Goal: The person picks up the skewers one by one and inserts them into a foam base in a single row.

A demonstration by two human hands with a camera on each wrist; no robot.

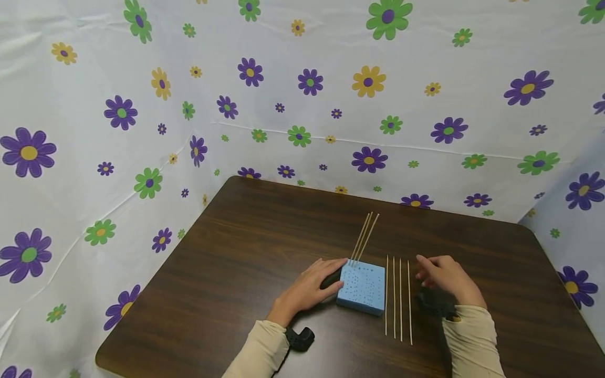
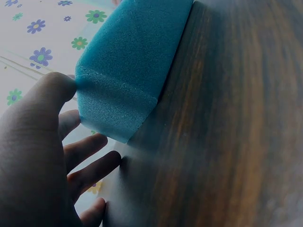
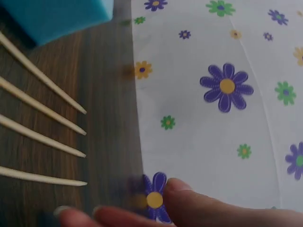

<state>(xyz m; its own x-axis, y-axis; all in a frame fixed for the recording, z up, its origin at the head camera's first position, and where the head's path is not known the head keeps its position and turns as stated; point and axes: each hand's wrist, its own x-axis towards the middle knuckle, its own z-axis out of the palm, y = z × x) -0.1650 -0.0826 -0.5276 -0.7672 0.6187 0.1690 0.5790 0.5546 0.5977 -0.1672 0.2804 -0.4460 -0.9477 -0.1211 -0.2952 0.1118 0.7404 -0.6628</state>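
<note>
Left hand [image 1: 309, 286] laid, fingers spread, against a light-blue block [image 1: 361, 287] set on a dark table [image 1: 236, 252], its top pitted with holes, three thin sticks [image 1: 368, 237] planted near its far-left corner, four loose sticks [image 1: 400, 299] lined up alongside, right hand [image 1: 451, 278] held apart, loosely curved.

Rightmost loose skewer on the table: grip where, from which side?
I'd probably pinch the rightmost wooden skewer at mid-shaft, coming from above and its right, where the right hand is. It's thin, straight and lies flat on the wood-grain table; the neighbouring skewer runs close along its left.
</note>
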